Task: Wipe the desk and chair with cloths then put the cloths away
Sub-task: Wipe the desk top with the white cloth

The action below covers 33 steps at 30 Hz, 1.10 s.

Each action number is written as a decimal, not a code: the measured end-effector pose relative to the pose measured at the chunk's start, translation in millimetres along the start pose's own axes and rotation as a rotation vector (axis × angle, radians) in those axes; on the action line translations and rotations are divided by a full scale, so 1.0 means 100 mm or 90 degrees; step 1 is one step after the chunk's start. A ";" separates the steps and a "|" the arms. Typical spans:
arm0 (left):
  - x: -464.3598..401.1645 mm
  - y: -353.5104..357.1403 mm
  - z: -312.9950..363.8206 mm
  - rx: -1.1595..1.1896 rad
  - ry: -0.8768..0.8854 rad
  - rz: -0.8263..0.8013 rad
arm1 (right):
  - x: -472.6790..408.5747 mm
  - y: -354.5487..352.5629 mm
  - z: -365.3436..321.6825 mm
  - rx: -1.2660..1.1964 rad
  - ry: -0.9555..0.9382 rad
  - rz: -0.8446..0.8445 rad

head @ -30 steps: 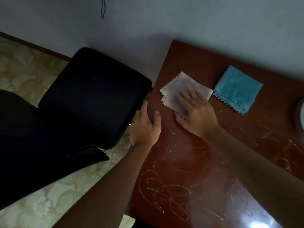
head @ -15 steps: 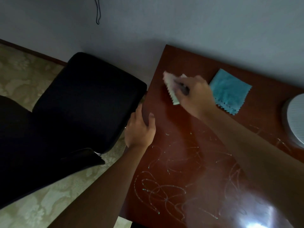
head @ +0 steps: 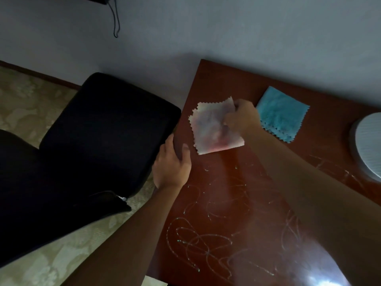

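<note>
A pale pinkish cloth with zigzag edges hangs spread just above the red-brown desk, near its left side. My right hand pinches the cloth by its upper right corner. A folded blue cloth lies flat on the desk to the right of that hand. My left hand grips the desk's left edge, thumb on top. The black chair stands close against that edge. Pale scribbled marks cover the near part of the desk.
A round grey-white object sits at the desk's right edge of view. The wall runs behind desk and chair, with a black cord hanging on it. Patterned beige floor shows left of the chair.
My right hand went from pressing flat on the pale cloth to bunching and lifting it, and now holds it spread open by a corner. My left hand stayed on the desk edge.
</note>
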<state>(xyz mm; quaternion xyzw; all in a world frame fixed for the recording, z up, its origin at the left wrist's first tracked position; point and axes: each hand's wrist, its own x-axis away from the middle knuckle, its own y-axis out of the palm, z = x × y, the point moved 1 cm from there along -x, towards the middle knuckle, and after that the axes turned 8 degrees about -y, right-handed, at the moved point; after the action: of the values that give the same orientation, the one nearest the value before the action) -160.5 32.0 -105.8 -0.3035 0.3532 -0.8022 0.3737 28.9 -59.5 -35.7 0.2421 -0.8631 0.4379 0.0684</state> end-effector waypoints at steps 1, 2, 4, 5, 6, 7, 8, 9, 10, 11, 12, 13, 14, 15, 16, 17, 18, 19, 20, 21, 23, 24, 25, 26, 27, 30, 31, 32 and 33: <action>0.00 0.00 0.00 0.004 0.000 0.001 | 0.03 -0.02 -0.04 0.014 -0.047 0.010; 0.00 -0.01 0.01 0.007 0.000 0.003 | 0.06 -0.03 -0.09 0.005 -0.090 0.003; 0.01 -0.01 0.02 0.008 -0.006 0.003 | 0.13 -0.06 -0.18 -0.072 -0.142 -0.048; 0.01 -0.02 0.02 0.010 -0.008 0.005 | 0.16 -0.09 -0.22 -0.134 -0.148 -0.071; 0.02 -0.03 0.03 0.014 -0.007 0.008 | 0.19 -0.14 -0.26 -0.213 -0.142 -0.090; 0.02 -0.03 0.03 0.017 -0.004 0.011 | 0.21 -0.19 -0.29 -0.306 -0.124 -0.107; 0.02 -0.04 0.03 0.018 0.000 0.011 | 0.22 -0.25 -0.29 -0.395 -0.104 -0.118; 0.02 -0.04 0.03 0.014 0.003 0.010 | 0.24 -0.29 -0.29 -0.467 -0.086 -0.118; 0.01 -0.03 0.02 0.011 0.004 0.010 | 0.24 -0.32 -0.26 -0.503 -0.071 -0.104; 0.01 -0.03 0.01 0.011 0.005 0.009 | 0.24 -0.32 -0.23 -0.494 -0.059 -0.082; 0.01 -0.02 0.01 0.011 0.007 0.009 | 0.24 -0.31 -0.17 -0.446 -0.046 -0.061; 0.01 -0.02 0.01 0.011 0.008 0.010 | 0.26 -0.27 -0.10 -0.383 -0.027 -0.053; 0.00 -0.01 0.01 0.008 0.008 0.009 | 0.30 -0.20 0.00 -0.328 0.002 -0.059; -0.01 0.00 0.00 0.003 0.006 0.006 | 0.35 -0.12 0.10 -0.287 0.034 -0.074; -0.01 0.01 -0.01 -0.001 0.001 0.003 | 0.42 -0.03 0.20 -0.259 0.062 -0.089; -0.01 0.02 -0.02 -0.003 -0.004 0.002 | 0.49 0.04 0.29 -0.245 0.079 -0.098; -0.02 0.03 -0.03 -0.003 -0.008 0.000 | 0.55 0.10 0.37 -0.244 0.086 -0.102; -0.02 0.03 -0.03 0.002 -0.011 -0.004 | 0.59 0.15 0.42 -0.255 0.091 -0.099; -0.02 0.03 -0.03 0.009 -0.010 -0.007 | 0.61 0.16 0.44 -0.281 0.101 -0.087; -0.01 0.02 -0.02 0.016 -0.003 -0.002 | 0.60 0.16 0.43 -0.321 0.120 -0.071; 0.01 -0.01 0.00 0.022 0.033 0.025 | 0.57 0.12 0.37 -0.416 0.155 -0.043; 0.03 -0.03 0.00 0.026 0.062 0.048 | 0.55 0.10 0.34 -0.454 0.161 -0.033; 0.06 -0.06 0.01 0.035 0.095 0.074 | 0.53 0.08 0.31 -0.484 0.163 -0.029; 0.09 -0.08 0.03 0.051 0.127 0.097 | 0.51 0.06 0.28 -0.508 0.164 -0.030; 0.12 -0.10 0.07 0.068 0.154 0.100 | 0.51 0.04 0.25 -0.532 0.175 -0.032; 0.19 -0.15 0.21 0.096 0.140 -0.034 | 0.50 -0.02 0.19 -0.626 0.238 -0.035; 0.18 -0.18 0.26 0.129 0.094 -0.101 | 0.51 -0.04 0.16 -0.655 0.253 -0.033; 0.15 -0.22 0.34 0.186 0.044 -0.158 | 0.51 -0.06 0.13 -0.672 0.262 -0.030; 0.10 -0.27 0.41 0.257 0.004 -0.198 | 0.52 -0.10 0.10 -0.676 0.268 -0.028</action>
<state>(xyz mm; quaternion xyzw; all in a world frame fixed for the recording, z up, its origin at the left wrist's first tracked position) -145.3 22.2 -59.1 -0.2711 0.1360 -0.9052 0.2977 -10.7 -90.9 -17.8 0.1003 -0.9272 -0.0188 0.3604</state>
